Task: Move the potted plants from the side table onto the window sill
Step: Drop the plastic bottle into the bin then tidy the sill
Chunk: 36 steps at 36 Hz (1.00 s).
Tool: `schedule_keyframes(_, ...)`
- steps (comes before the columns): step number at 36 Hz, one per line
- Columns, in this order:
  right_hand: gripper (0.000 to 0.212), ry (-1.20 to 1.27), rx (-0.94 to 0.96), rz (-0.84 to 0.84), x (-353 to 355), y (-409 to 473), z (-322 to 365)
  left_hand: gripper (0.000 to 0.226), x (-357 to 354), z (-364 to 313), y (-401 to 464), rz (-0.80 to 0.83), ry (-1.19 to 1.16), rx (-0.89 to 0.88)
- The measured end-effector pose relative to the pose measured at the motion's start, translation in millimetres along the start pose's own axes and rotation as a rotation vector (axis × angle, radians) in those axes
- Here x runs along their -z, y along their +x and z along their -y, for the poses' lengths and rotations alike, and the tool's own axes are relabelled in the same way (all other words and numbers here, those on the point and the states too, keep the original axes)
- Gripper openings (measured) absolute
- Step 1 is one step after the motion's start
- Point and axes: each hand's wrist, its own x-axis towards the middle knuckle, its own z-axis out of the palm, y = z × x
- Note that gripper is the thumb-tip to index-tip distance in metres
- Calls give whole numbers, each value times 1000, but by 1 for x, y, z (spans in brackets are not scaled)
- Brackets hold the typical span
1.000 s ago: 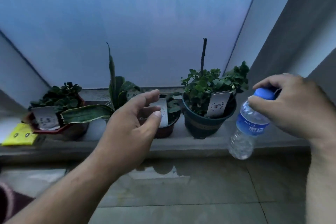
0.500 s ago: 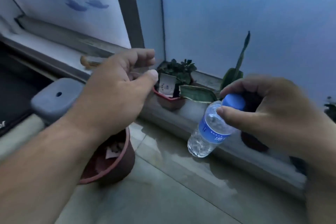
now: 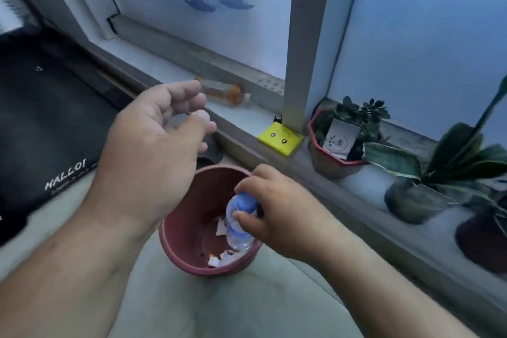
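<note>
My right hand point(image 3: 277, 214) grips a small clear water bottle point(image 3: 238, 230) by its blue cap, and the bottle's lower end is inside a large red-brown pot point(image 3: 189, 230) holding paper scraps. My left hand point(image 3: 153, 151) hovers above and left of that pot with its fingers loosely curled, holding nothing. On the window sill point(image 3: 365, 195) at the right stand a red pot with a small leafy plant and a white tag point(image 3: 337, 156), a dark green pot with long broad leaves point(image 3: 414, 200), and a dark pot point(image 3: 482, 239) at the frame edge.
A yellow sticky pad point(image 3: 281, 140) lies on the sill beside a grey window post point(image 3: 304, 44). An orange tube-like object point(image 3: 219, 90) lies further back on the sill. A black mat with white lettering point(image 3: 46, 123) covers the surface at left.
The view has swung left and down. My right hand has carried the bottle from in front of the sill plants down into the red-brown pot. My left hand stays empty above it.
</note>
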Motion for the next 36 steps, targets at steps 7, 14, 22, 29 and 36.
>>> schedule_keyframes(7, 19, -353, -126, 385, -91, 47, -16, 25, -10, 14, 44, 46, -139, 9)
schedule_keyframes(14, 36, -525, -220, 430, -108, 77, -19, 25, 10, 40, 96, 93, -228, 7)
schedule_keyframes(22, 59, -457, -447, 240, -80, 111, -15, 24, 40, 59, 140, 55, -431, 131)
schedule_keyframes(29, 38, -425, -697, -81, -34, 159, -55, 20, 45, 75, 154, 60, -411, 215)
schedule_keyframes(36, 14, -490, -820, -54, -29, 181, -114, 23, 31, 92, 147, 191, -180, 162)
